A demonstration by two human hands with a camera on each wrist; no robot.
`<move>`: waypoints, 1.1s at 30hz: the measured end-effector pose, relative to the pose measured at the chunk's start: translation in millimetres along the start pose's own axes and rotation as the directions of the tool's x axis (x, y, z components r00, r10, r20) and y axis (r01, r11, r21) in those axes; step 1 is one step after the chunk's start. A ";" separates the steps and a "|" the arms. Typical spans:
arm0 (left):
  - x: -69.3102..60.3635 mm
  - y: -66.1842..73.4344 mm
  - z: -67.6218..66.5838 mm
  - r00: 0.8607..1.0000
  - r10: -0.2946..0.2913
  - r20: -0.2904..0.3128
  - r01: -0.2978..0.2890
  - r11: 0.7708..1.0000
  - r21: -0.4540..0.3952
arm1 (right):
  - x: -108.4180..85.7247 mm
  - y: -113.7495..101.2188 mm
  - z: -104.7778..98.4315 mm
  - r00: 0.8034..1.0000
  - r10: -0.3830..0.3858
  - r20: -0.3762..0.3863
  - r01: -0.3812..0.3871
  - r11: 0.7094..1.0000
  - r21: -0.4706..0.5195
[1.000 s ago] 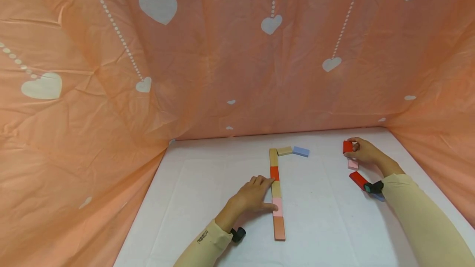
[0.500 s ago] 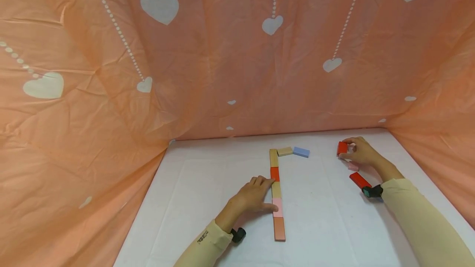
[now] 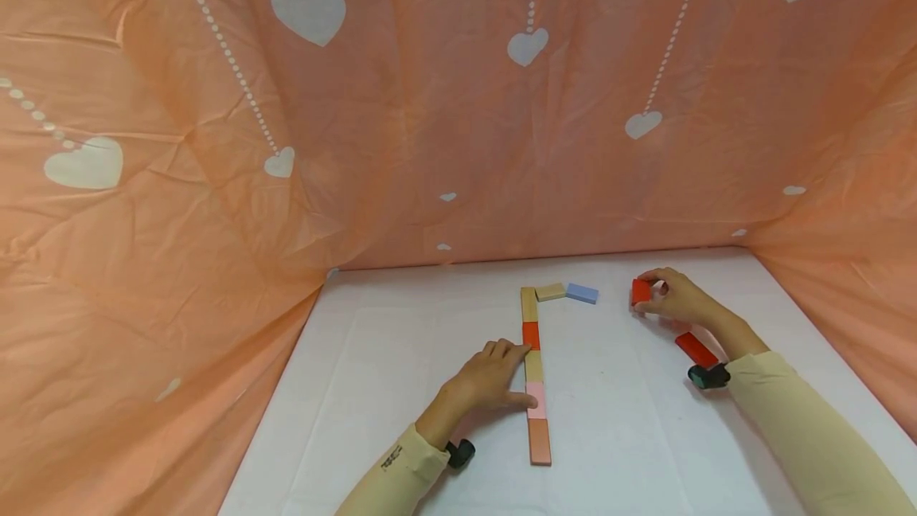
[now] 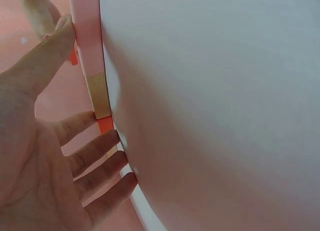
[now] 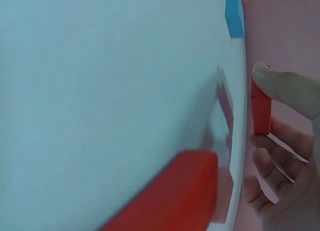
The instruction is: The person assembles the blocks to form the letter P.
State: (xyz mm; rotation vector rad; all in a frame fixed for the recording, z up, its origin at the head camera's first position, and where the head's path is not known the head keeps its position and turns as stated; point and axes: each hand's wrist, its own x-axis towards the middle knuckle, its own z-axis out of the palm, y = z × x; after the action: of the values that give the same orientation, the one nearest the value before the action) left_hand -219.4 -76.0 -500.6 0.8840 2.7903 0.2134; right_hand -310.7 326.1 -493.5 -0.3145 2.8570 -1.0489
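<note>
The right hand point(image 3: 677, 298) — fingers pinching a red block point(image 3: 641, 291) — has moved left near the far edge of the tabletop point(image 3: 401, 317), narrowing the gap to the blue block point(image 3: 582, 294); the left hand point(image 3: 487, 379), fingers spread, touches the row of blocks point(image 3: 534, 367).

No text can be read: the small dark print point(image 3: 392, 458) on the pale yellow, long fabric left sleeve point(image 3: 403, 486), seen in the head view, is too tiny and blurred to make out
</note>
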 end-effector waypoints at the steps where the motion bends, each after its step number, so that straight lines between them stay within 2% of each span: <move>1: 0.0 -0.2 0.2 1.000 0.001 0.000 -0.001 1.000 -0.002 | 0.0 -1.1 1.6 1.000 -0.006 0.003 0.006 1.000 -0.002; 8: 1.0 -0.6 1.1 1.000 0.001 0.004 -0.001 1.000 0.003 | 0.5 -5.7 11.4 0.999 -0.043 0.025 0.043 0.999 0.010; 15: 0.7 1.5 -0.5 1.000 -0.002 0.008 0.002 1.000 0.016 | -1.8 -11.3 19.6 0.998 -0.035 0.049 0.035 0.999 0.006; 21: 1.0 0.5 0.3 1.000 -0.004 0.008 0.004 1.000 0.017 | -2.3 -13.6 27.4 0.996 -0.088 0.036 0.088 0.996 0.000; 27: 1.7 0.2 0.7 1.000 -0.004 0.010 0.004 1.000 0.019 | -3.7 -19.9 33.8 0.992 -0.111 0.055 0.110 0.994 0.017; 33: 1.4 0.6 -0.6 1.000 -0.003 0.011 0.003 1.000 0.025 | -2.8 -21.2 39.8 0.986 -0.156 0.058 0.157 0.987 -0.017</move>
State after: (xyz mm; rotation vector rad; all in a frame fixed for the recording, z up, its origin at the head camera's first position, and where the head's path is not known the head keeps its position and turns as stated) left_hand -220.4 -74.8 -500.1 0.8834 2.7901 0.1733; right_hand -298.6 285.8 -510.1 -0.5698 2.8332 -1.0160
